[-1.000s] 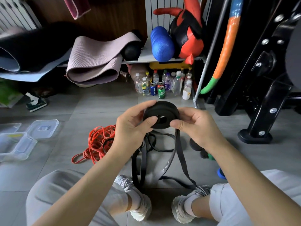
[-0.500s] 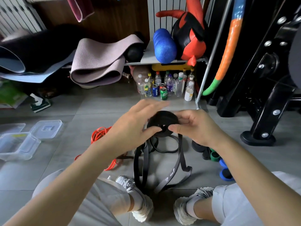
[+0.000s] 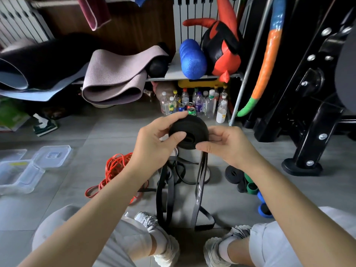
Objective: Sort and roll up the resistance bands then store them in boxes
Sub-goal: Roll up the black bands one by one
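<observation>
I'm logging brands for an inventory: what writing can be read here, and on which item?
No text can be read.
Pale print on the hanging strap of the black resistance band: blurred.
Labels on the bottles and cans under the shelf: too small.
Sticker on the clear box lid: illegible.

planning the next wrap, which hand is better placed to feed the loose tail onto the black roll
Right, probably: the right hand sits where the loose tail leaves the black band roll, while the left hand pinches the roll.
</observation>
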`<state>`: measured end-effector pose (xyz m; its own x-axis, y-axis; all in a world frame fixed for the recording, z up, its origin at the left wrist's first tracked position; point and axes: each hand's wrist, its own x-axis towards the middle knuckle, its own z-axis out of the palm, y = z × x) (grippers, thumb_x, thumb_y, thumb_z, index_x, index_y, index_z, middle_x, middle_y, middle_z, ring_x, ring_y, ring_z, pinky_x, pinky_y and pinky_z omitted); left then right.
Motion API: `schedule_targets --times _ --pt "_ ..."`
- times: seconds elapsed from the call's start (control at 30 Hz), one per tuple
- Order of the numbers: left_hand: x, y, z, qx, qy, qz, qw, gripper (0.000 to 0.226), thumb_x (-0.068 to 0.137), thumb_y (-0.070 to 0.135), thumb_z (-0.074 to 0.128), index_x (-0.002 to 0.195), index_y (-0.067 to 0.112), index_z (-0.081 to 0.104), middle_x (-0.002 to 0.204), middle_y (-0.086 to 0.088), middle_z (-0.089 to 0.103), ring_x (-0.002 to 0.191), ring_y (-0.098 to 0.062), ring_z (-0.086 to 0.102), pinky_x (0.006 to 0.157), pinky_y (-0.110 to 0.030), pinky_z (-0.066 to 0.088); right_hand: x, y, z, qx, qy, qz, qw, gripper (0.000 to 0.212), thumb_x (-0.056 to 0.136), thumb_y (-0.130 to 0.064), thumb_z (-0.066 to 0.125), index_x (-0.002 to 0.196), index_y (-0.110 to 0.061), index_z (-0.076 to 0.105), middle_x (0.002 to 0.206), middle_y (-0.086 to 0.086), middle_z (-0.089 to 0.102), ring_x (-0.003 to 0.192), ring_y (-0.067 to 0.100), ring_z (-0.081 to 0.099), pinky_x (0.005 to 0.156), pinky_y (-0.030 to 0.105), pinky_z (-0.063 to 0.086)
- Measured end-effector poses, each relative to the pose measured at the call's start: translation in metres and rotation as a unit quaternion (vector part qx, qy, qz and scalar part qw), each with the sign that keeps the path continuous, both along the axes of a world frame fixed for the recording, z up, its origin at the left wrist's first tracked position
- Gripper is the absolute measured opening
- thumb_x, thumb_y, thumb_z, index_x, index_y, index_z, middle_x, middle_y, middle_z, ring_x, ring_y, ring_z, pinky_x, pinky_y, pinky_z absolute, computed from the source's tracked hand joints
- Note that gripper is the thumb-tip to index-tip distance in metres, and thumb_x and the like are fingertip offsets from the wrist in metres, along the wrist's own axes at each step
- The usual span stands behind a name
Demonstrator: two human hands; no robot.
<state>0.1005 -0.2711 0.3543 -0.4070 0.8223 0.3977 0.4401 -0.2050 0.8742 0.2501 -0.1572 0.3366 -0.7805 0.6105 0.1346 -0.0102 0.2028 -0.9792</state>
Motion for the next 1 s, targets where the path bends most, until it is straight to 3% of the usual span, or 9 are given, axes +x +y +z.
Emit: schedule_targets --times 0.13,0.27,0.33,0.43,0.53,0.67,0.77,0.9,1.0 --pt "0.008 0.004 0.004 0.041 -0.151 -0.030 0.987 0.044 0.081 -0.004 0.064 0.111 0.029 0.058 0.104 -0.002 0.064 0.091 -0.011 0.066 0.073 -0.037 0.059 -0.002 -0.001 0.001 -0.006 0.052 -0.016 0.998 0.029 0.075 -0.004 0.069 0.095 -0.025 0.064 0.083 -0.019 0.072 0.086 0.002 0.068 0.076 0.014 0.050" --pt "0.009 0.002 0.001 -0.039 -0.130 -0.064 0.989 0.042 0.085 -0.001 0.061 0.104 0.033 0.047 0.109 0.004 0.057 0.099 -0.012 0.063 0.069 -0.038 0.059 0.002 0.004 -0.001 0.005 0.012 -0.010 1.000 0.030 0.077 -0.002 0.070 0.095 -0.026 0.066 0.085 -0.014 0.073 0.087 0.006 0.069 0.078 0.019 0.052" --pt "0.001 -0.001 -0.001 -0.103 0.068 -0.033 0.992 0.042 0.085 0.005 0.064 0.105 0.036 0.042 0.115 0.013 0.051 0.110 -0.008 0.054 0.074 -0.026 0.056 0.005 0.007 -0.005 0.017 -0.041 0.007 0.999 0.028 0.076 -0.004 0.072 0.094 -0.025 0.067 0.087 -0.009 0.074 0.086 0.009 0.070 0.080 0.026 0.053" --pt "-0.009 -0.002 -0.003 -0.091 0.382 -0.047 0.919 0.051 0.086 0.020 0.062 0.129 0.033 0.038 0.127 0.009 0.046 0.118 -0.011 0.047 0.087 -0.030 0.050 0.006 0.008 -0.007 0.047 -0.111 0.033 0.992 0.026 0.076 -0.006 0.074 0.099 -0.017 0.069 0.092 0.000 0.074 0.084 0.012 0.071 0.082 0.030 0.056" --pt "-0.012 0.000 -0.002 -0.107 0.479 -0.092 0.866 0.046 0.086 0.027 0.047 0.131 0.037 0.040 0.120 0.005 0.055 0.105 -0.020 0.056 0.076 -0.039 0.055 0.003 0.006 -0.006 0.069 -0.130 0.038 0.988 0.024 0.076 -0.008 0.075 0.100 -0.011 0.069 0.092 0.005 0.073 0.085 0.014 0.071 0.084 0.037 0.056" --pt "-0.014 0.002 0.003 -0.122 0.420 -0.095 0.894 0.046 0.083 0.024 0.050 0.127 0.038 0.052 0.112 0.010 0.057 0.103 -0.012 0.055 0.075 -0.038 0.052 0.003 0.004 -0.006 0.045 -0.107 0.026 0.993 0.026 0.075 -0.008 0.076 0.098 -0.016 0.069 0.092 0.004 0.074 0.085 0.016 0.071 0.085 0.039 0.056" --pt "-0.016 0.002 0.007 -0.069 0.373 -0.074 0.922 0.041 0.083 0.020 0.058 0.118 0.041 0.053 0.104 0.021 0.056 0.102 -0.001 0.051 0.081 -0.031 0.050 0.005 0.004 -0.003 0.041 -0.070 0.006 0.997 0.026 0.072 -0.010 0.078 0.093 -0.023 0.068 0.089 0.000 0.074 0.083 0.015 0.071 0.085 0.035 0.056" --pt "-0.013 0.001 0.009 -0.022 0.194 0.000 0.981 0.045 0.082 0.007 0.067 0.112 0.041 0.061 0.108 0.024 0.057 0.105 0.005 0.053 0.086 -0.022 0.050 0.006 0.004 0.000 0.046 -0.039 -0.014 0.998 0.025 0.073 -0.012 0.077 0.088 -0.030 0.068 0.086 -0.010 0.074 0.084 0.009 0.070 0.084 0.029 0.054" --pt "-0.003 0.002 0.008 0.018 0.102 0.039 0.994 0.052 0.080 0.003 0.069 0.106 0.047 0.058 0.104 0.017 0.061 0.100 0.000 0.058 0.086 -0.022 0.051 0.006 -0.001 0.005 0.017 0.030 -0.021 0.999 0.027 0.070 -0.013 0.074 0.093 -0.027 0.067 0.086 -0.017 0.073 0.087 0.005 0.069 0.081 0.020 0.052"
